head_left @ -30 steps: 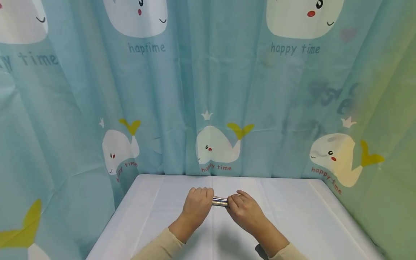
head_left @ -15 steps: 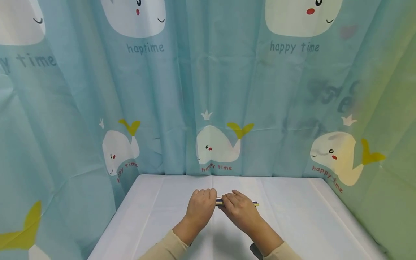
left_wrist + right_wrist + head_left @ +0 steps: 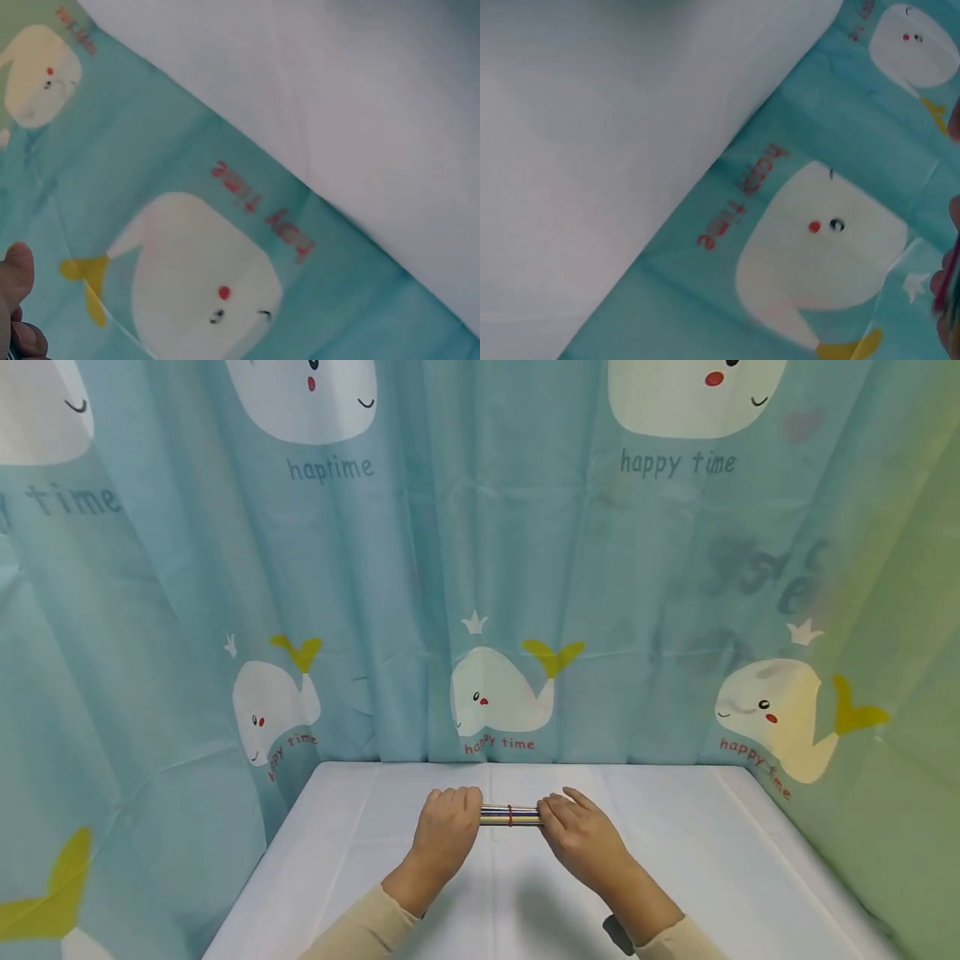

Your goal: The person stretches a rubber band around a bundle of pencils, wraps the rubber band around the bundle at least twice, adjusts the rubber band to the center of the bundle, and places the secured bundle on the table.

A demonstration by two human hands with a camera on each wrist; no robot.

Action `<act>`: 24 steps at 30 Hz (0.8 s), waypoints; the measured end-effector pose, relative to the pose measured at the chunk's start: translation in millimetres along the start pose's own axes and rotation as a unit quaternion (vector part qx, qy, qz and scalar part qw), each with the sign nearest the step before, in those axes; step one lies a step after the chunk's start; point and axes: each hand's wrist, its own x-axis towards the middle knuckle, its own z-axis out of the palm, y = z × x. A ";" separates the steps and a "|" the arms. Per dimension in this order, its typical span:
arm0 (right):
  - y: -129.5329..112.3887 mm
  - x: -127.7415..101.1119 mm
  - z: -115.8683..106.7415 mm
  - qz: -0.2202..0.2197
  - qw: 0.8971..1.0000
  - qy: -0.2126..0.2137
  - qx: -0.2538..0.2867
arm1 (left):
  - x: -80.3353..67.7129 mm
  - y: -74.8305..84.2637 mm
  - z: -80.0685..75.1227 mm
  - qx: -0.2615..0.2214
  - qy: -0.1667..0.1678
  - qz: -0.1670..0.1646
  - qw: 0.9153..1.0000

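Observation:
A bundle of slim, colourful pencils [image 3: 494,816] lies level across the middle of the head view, held over the table. A thin red rubber band [image 3: 510,815] circles it about midway between the hands. My left hand [image 3: 448,825] grips the left end with curled fingers, hiding that end. My right hand [image 3: 583,837] pinches the right end, one finger lifted off. The left wrist view catches just a thumb and fingertip of the left hand [image 3: 21,289] at its edge. Fingertips of the right hand [image 3: 955,214] and blurred coloured pencils [image 3: 946,289] show at the right wrist view's edge.
A white-covered table [image 3: 360,843] spreads under both hands. Behind it and along its sides hangs a blue-green curtain [image 3: 405,568] printed with whales. A dark object [image 3: 618,935] sits at the right wrist, by the beige sleeve [image 3: 678,941].
My right hand first slid left toward the left hand, baring the pencils' right ends, then moved right to that end. The red band has come into sight. The left hand kept its grip.

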 end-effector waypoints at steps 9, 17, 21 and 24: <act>-19.9 21.4 8.7 -0.010 0.999 0.002 0.030 | 5.9 22.3 0.3 -0.008 -0.020 -0.009 1.000; -28.9 22.0 14.0 0.018 1.000 -0.010 0.019 | 2.8 17.2 -1.0 -0.008 -0.037 -0.014 0.999; -18.1 10.6 10.8 0.027 0.999 -0.021 0.009 | 0.2 6.4 -2.1 -0.004 -0.046 -0.008 0.999; -10.3 3.0 11.0 0.019 1.000 -0.025 -0.001 | -3.1 -1.3 -1.4 -0.004 -0.049 0.003 0.999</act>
